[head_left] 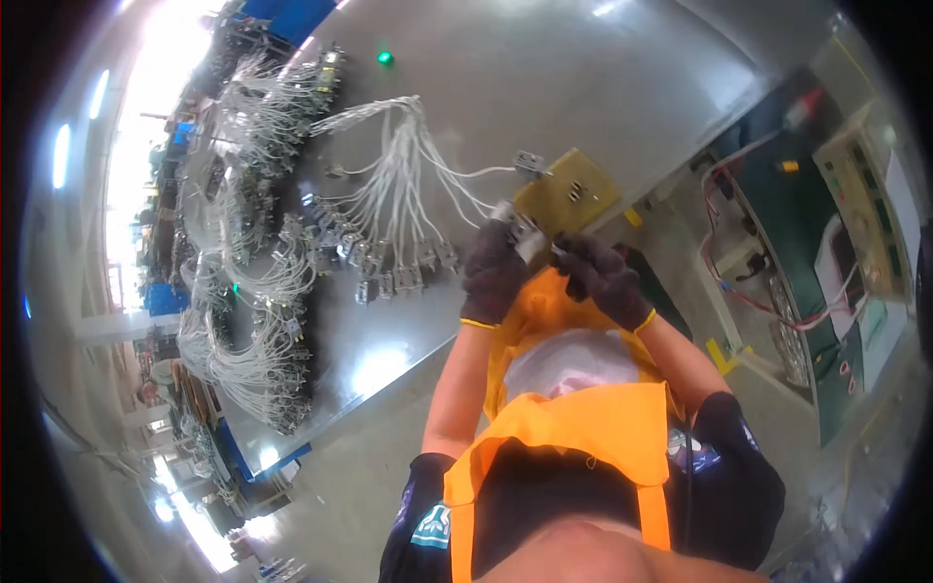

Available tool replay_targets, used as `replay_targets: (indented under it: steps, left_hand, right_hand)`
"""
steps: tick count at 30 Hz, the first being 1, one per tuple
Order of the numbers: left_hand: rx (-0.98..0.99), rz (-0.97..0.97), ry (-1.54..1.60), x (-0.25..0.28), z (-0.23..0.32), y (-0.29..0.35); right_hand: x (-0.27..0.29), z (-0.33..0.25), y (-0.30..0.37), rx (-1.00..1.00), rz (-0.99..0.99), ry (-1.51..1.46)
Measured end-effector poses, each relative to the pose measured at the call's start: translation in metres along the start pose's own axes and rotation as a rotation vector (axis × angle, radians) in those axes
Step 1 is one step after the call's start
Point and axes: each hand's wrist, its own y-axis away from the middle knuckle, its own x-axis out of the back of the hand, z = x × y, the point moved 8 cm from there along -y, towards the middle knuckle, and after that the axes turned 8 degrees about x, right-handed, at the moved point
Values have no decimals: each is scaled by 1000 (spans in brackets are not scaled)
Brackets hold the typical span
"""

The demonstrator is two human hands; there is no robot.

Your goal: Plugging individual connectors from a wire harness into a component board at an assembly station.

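Observation:
My left hand [491,270], in a dark glove with a yellow cuff, is closed round a small silver-grey connector block [526,237] with a white wire. Close by on the right, my right hand [604,280], gloved the same way, has its fingers pinched together; what they hold is too small to make out. Just beyond both hands sits a yellowish square block [568,192] with several small dark and metal parts in its middle. Another metal connector [529,163] on a white wire touches its far left corner. White wires [400,165] fan out leftward to several similar connectors [387,277].
A large heap of white-wired connectors [258,126] covers the left of the grey metal table [583,78]. A green light spot [386,58] shows near its far side. At right, beyond a gap, stands a green panel [777,253] with red and white cables [743,301].

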Motion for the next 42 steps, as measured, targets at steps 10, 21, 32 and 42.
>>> replay_targets:
  steps: [10,21,32,42]
  left_hand:
    - [70,226,-195,12,16,0]
    - [42,211,-154,14,25,0]
    - [165,-8,434,11,-18,17]
    - [126,-54,555,-2,4,-3]
  right_hand:
    - [-20,-35,-5,759,158,617]
    - [-31,-49,-8,720,-45,545]
    - [-40,-44,8,908,8,697]
    - [-16,4,-19,210,36,-14]
